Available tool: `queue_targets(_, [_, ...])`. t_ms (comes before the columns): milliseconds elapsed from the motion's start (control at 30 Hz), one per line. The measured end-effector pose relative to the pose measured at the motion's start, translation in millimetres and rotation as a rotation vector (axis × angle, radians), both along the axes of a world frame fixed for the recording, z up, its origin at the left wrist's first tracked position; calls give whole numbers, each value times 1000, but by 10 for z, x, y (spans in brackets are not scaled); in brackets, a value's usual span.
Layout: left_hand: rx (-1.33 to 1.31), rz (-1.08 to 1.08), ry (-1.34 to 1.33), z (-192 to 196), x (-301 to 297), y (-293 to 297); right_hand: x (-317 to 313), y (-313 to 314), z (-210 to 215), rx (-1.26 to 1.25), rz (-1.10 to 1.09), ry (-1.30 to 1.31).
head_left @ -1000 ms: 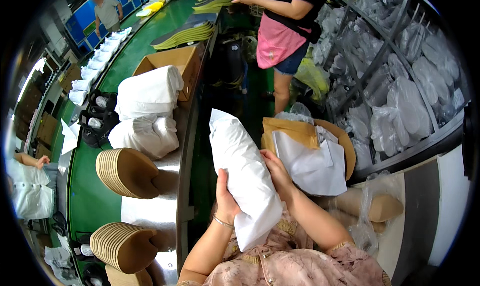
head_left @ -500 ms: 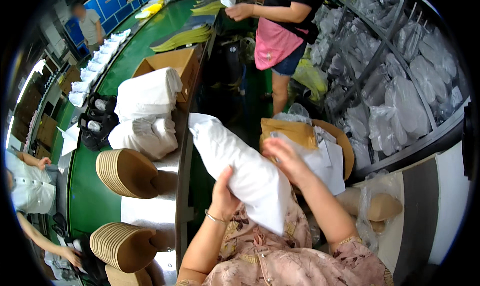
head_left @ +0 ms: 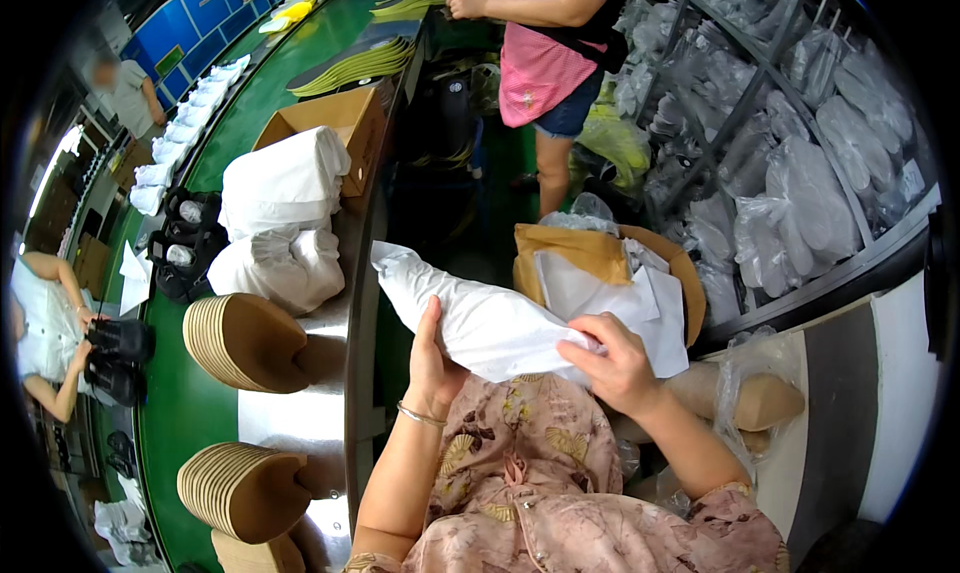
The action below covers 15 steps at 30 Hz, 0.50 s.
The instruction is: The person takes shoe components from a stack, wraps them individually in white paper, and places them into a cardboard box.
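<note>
Hands grip white paper-wrapped bundle [head_left: 470, 313] over lap: left hand [head_left: 432, 358] under middle, right hand [head_left: 612, 365] clamping near end. Far end tilts left, just beside conveyor edge [head_left: 352, 303]; open aisle beyond.

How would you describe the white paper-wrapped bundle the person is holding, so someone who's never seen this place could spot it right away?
Start at the long green conveyor table on the left, then look right of its metal edge, above the person's floral-dressed lap. There the left hand and right hand grip a long white paper-wrapped bundle, tilted up toward the left. Unlike the white bundles resting on the table, it is held in the air.
</note>
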<state>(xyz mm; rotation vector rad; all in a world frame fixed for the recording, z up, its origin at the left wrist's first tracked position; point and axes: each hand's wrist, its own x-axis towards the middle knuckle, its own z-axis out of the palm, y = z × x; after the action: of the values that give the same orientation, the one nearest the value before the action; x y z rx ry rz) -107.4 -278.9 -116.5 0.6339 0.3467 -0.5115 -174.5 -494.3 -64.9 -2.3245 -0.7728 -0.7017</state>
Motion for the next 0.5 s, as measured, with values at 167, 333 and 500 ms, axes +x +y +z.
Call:
queue_targets(167, [86,30,-56,43,-25,-3,-141,-205,-71,10,76,122])
queue_targets(333, [222,63,-264,10,-13,45,-152,-203,141,116,-69,421])
queue_targets(500, [150,153,-264,-85,18,-174,-32,485,47,-286,-175,-39])
